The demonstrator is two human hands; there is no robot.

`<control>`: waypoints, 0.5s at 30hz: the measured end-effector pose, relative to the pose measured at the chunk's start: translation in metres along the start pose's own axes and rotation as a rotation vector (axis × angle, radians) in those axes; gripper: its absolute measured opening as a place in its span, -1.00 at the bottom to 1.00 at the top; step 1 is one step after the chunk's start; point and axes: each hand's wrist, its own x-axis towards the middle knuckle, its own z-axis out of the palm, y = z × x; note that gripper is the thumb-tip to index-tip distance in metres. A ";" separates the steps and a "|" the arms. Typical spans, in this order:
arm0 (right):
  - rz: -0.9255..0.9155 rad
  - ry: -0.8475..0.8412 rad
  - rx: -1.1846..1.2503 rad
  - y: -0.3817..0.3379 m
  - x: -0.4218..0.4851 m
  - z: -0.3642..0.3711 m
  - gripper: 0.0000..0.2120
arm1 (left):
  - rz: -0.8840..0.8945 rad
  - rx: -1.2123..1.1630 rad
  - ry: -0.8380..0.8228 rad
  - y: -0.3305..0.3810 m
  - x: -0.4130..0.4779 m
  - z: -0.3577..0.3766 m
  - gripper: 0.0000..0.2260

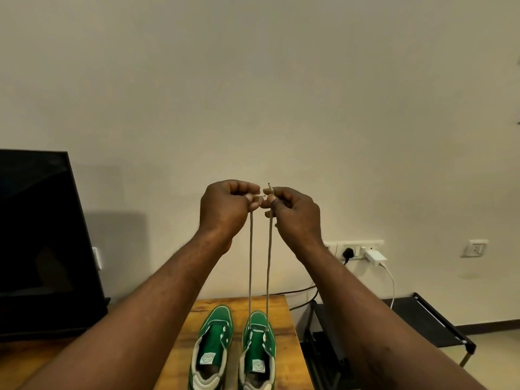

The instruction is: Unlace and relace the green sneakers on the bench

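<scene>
Cream-painted wall fills most of the view, with a narrow wooden bench (284, 313) at the bottom centre, seen from the wearer's own eye level looking forward and down. Two green sneakers stand side by side on the bench, toes pointing away toward the wall: the left sneaker (216, 325) and, just beside it, the right sneaker (257, 322). A pale shoelace (250, 263) crosses the lowest eyelets of the right sneaker, and its two strands rise straight and taut to the hands. Both arms are raised in front of the wall, hands close together, fingertips almost touching. The left hand (225, 205) pinches one lace end between thumb and curled fingers; the right hand (295, 212) pinches the other end, whose tip pokes up above the fingers. A dark blank screen (42, 235) leans at the left edge. Behind the right forearm a wall socket strip (354, 249) holds a black plug (348, 253) and a white charger (375, 257) with a trailing cable. A black folding stool (436, 322) stands on the floor to the right of the bench.
</scene>
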 end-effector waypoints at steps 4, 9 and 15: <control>0.015 0.005 -0.010 -0.001 0.004 0.004 -0.84 | -0.001 0.010 -0.001 -0.004 0.001 -0.002 -0.78; 0.010 0.001 -0.009 -0.004 0.004 0.008 -0.82 | 0.078 0.049 0.037 -0.005 0.001 0.000 -0.89; 0.053 0.046 0.049 -0.007 0.005 0.015 -0.79 | 0.078 0.123 0.062 0.000 0.010 0.006 -0.97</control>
